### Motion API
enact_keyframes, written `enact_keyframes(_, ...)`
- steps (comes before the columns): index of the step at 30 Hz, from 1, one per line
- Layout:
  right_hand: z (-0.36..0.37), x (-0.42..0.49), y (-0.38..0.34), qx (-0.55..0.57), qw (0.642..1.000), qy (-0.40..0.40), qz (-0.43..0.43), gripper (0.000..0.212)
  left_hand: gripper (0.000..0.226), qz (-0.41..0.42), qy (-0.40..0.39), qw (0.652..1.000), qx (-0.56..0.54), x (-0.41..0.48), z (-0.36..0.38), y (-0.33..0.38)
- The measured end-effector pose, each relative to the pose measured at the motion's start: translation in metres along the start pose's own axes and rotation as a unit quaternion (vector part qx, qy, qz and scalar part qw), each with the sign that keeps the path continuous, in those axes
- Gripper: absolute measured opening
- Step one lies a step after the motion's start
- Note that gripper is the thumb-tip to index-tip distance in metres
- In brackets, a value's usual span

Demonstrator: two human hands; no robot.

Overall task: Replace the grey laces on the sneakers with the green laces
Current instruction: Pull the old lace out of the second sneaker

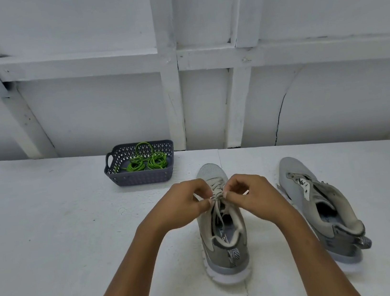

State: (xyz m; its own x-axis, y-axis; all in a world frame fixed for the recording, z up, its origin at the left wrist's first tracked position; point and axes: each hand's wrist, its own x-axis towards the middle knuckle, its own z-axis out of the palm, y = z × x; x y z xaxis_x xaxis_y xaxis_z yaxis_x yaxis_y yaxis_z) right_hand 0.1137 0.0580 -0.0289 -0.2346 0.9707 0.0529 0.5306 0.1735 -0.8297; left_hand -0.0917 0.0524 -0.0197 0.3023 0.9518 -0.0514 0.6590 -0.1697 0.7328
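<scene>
Both bare forearms come in from the bottom edge, angling toward each other. The bare left hand (186,203) and bare right hand (248,194) sit knuckles-up, almost touching, fingers curled, each pinching the flat grey shoelace (216,191) between thumb and fingertips.

A white painted table (50,231) stands against a cracked, white-framed panel wall (307,97).

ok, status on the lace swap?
Left hand and right hand pinch the grey lace on the centre sneaker. Green laces coiled in the basket. Nothing in the way.
</scene>
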Motion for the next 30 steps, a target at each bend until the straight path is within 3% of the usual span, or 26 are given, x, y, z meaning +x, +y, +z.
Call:
enact_keyframes(5,-0.005,0.009,0.000,0.076,0.995,-0.017,0.060,0.011,0.013,0.002,-0.009,0.999,0.034,0.002,0.001,0.006)
enact_keyframes(11,-0.002,0.017,0.002,0.101,0.990,-0.023,0.096,0.011,0.047,0.004,0.026,0.984,0.178,0.005,0.016,0.018)
enact_keyframes(15,0.001,0.022,0.005,0.123,0.985,-0.026,0.120,0.014,0.031,0.006,0.042,0.975,0.216,0.009,0.020,0.021)
enact_keyframes(21,0.003,0.023,0.012,0.128,0.983,-0.038,0.129,0.015,0.010,-0.001,-0.016,1.000,-0.004,0.018,-0.008,0.008)
enact_keyframes(23,0.002,0.022,0.013,0.137,0.981,-0.042,0.129,0.014,0.005,-0.017,-0.015,0.995,-0.099,0.021,-0.016,0.002)
enact_keyframes(27,0.000,0.022,0.014,0.141,0.980,-0.053,0.129,0.013,0.018,-0.056,0.005,0.968,-0.244,0.023,-0.015,-0.008)
enact_keyframes(30,-0.001,0.022,0.014,0.144,0.979,-0.065,0.128,0.011,0.018,-0.092,0.037,0.954,-0.284,0.024,-0.002,-0.010)
